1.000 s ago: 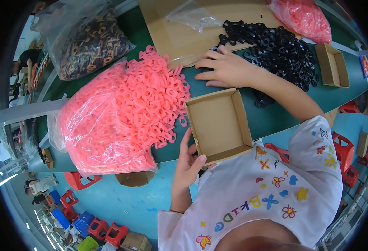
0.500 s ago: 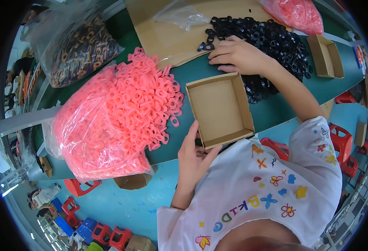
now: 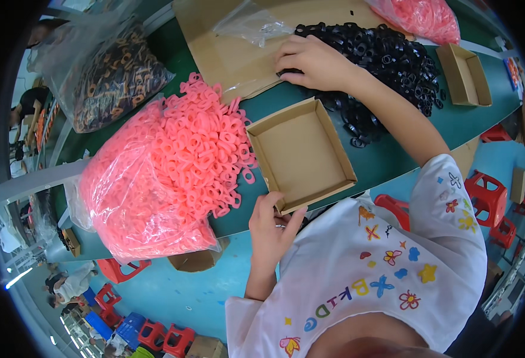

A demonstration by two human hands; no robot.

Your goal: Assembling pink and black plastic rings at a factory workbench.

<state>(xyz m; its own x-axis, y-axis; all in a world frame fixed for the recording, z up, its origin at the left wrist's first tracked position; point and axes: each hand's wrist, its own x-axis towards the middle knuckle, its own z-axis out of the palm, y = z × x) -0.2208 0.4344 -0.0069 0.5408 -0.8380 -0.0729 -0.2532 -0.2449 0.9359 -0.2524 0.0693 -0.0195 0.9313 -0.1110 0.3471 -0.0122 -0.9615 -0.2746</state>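
Green table point(image 3: 393, 161), empty cardboard tray point(image 3: 301, 156), bag of pink rings point(image 3: 149, 191)

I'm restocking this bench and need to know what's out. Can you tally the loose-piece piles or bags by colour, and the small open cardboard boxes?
Pink piles or bags: 2, the big bag of pink rings and a pink bag at the far edge
Black pile: 1, black rings under the right hand
Dark mixed bag: 1
Small open cardboard boxes: 2, one by the left hand, one farther off
Total: 6
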